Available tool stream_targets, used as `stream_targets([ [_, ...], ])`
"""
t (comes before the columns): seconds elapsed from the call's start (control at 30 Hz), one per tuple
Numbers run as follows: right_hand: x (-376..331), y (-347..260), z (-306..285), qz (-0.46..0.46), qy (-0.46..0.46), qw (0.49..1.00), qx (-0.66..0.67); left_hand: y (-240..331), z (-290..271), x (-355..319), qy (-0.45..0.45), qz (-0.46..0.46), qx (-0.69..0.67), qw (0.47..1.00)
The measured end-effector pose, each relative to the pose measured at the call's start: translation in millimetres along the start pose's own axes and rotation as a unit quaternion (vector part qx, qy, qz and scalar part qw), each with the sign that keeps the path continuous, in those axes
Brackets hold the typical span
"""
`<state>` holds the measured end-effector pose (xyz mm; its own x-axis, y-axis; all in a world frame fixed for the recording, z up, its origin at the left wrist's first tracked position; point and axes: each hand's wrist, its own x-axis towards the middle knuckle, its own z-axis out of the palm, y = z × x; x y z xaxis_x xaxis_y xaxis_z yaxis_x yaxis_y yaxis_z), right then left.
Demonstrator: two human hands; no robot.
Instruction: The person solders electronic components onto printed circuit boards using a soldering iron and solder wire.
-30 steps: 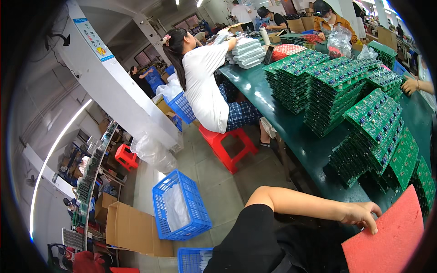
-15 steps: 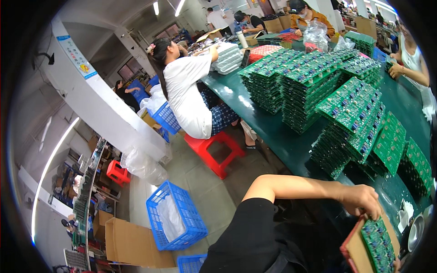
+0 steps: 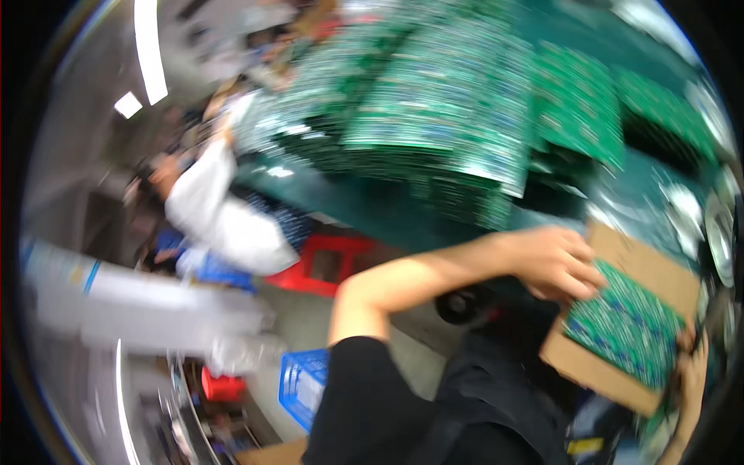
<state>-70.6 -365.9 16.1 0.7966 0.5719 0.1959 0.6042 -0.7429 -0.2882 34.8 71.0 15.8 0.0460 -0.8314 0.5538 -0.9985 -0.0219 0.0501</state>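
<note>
The green board (image 3: 624, 329) is positioned flat against the brown panel (image 3: 645, 260), at the front edge of the table (image 3: 349, 194). The panel's left edge is gripped by the left hand (image 3: 556, 262), fingers curled, fingertips at the board's corner. The right hand (image 3: 692, 363) is placed at the opposite edge; whether it is pinched or spread cannot be told. Stacks (image 3: 442, 93) of green boards are set beyond, blurred. A red stool (image 3: 329, 260) is located to the left.
</note>
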Motion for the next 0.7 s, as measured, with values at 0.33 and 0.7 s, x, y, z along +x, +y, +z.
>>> stream_targets([
  [0.33, 21, -70, -37, 0.092, 0.139, 0.977, 0.136, 25, -19, 24, 0.080, -0.290, -0.137, 0.944],
  [0.7, 80, -181, 28, 0.212, 0.303, 0.870, 0.327, 41, 7, 22, 0.161, -0.505, -0.162, 0.833],
])
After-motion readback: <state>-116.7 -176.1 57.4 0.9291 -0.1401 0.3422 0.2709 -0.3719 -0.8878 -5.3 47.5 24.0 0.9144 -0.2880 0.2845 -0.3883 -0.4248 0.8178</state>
